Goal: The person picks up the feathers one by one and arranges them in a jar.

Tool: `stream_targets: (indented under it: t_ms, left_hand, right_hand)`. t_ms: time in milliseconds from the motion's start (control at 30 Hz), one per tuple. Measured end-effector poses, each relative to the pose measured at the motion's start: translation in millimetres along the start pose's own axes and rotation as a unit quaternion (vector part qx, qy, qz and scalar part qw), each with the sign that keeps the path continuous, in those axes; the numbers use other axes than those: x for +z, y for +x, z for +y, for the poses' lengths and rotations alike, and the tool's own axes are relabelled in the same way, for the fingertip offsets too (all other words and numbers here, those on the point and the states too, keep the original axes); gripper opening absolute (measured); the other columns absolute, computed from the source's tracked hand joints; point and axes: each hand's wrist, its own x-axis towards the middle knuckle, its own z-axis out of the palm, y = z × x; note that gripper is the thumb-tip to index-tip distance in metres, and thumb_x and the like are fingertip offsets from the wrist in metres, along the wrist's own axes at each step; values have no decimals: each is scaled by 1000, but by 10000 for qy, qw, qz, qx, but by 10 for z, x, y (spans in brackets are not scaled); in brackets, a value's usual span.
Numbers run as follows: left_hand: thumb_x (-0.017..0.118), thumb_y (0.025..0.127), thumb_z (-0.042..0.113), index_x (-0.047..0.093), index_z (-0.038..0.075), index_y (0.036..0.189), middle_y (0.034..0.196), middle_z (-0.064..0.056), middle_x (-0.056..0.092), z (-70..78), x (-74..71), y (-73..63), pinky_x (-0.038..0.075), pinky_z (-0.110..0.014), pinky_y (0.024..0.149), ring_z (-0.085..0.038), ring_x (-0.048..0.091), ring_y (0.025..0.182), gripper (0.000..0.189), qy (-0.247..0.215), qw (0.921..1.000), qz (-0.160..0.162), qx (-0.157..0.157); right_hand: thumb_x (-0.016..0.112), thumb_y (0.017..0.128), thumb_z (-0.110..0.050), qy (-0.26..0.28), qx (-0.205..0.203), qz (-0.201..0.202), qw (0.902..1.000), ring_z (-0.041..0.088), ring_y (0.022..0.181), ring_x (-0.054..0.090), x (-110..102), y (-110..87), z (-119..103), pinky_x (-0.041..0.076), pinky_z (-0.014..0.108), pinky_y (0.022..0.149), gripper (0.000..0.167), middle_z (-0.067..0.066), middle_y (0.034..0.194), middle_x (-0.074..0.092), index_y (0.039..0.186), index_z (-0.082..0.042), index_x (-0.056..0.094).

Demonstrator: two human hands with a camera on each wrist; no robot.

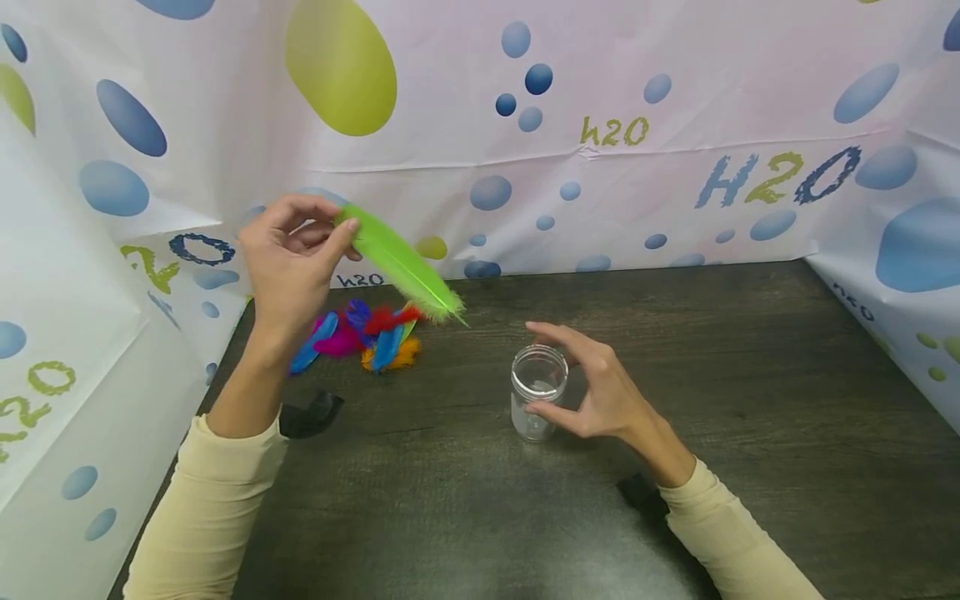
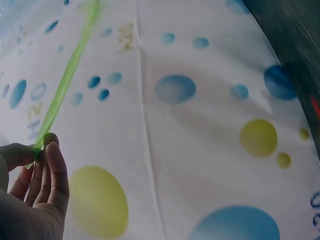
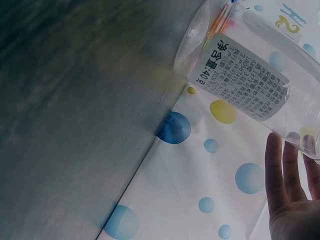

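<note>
My left hand (image 1: 288, 258) is raised over the left part of the table, thumb and fingertips pinching a bright green feather (image 1: 401, 265) by one end. From there the feather slants down to the right; in the left wrist view it rises from the fingertips as a thin green strip (image 2: 65, 90). A clear jar (image 1: 528, 417) without a lid stands upright on the table. My right hand (image 1: 600, 383) holds it near the rim, thumb on the near side and fingers on the far side. A printed label (image 3: 242, 75) shows on the jar in the right wrist view.
A small pile of colourful feathers (image 1: 348, 329), blue, magenta, purple, red and orange, lies on the dark wooden table (image 1: 450, 500) below the left hand. Black bands show near both wrists. A white sheet (image 1: 450, 100) with blue and green dots walls the table at the back and sides.
</note>
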Motion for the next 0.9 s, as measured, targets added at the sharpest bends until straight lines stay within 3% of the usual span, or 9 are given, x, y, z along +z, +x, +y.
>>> stream_targets:
  t_ms: [167, 633, 800, 900]
  left_hand:
    - [69, 87, -18, 69, -8, 99, 90, -1, 72, 74, 144, -47, 60, -22, 64, -10, 74, 72, 15, -84, 9990, -438, -75]
    - [70, 86, -18, 65, -10, 100, 85, 1, 70, 167, 535, -208, 61, -27, 61, -11, 71, 68, 17, -530, 9920, -979, -591]
    - [70, 86, -19, 63, -15, 102, 87, 1, 70, 169, 620, -261, 61, -30, 62, -10, 72, 71, 18, -414, 9903, -1206, -548]
    - [70, 86, -19, 62, -17, 103, 88, -1, 71, 163, 665, -272, 61, -31, 61, -10, 71, 71, 19, -360, 9902, -1264, -475]
  right_hand:
    - [72, 91, -56, 42, -39, 24, 10000, 33, 100, 70, -6, 11, 0, 61, 44, 65, 81, 17, 119, 70, 146, 0, 52]
    - [71, 90, -58, 91, 54, -6, 9999, 32, 99, 70, 4, 14, 2, 62, 40, 72, 88, 16, 114, 70, 144, 8, 50]
    - [71, 91, -58, 31, 22, 5, 10000, 33, 101, 70, 0, 18, -8, 62, 40, 72, 87, 19, 115, 70, 144, 7, 50]
    - [71, 91, -58, 6, -12, 30, 10000, 32, 102, 70, -1, 16, -10, 61, 47, 70, 86, 20, 116, 70, 146, 5, 50]
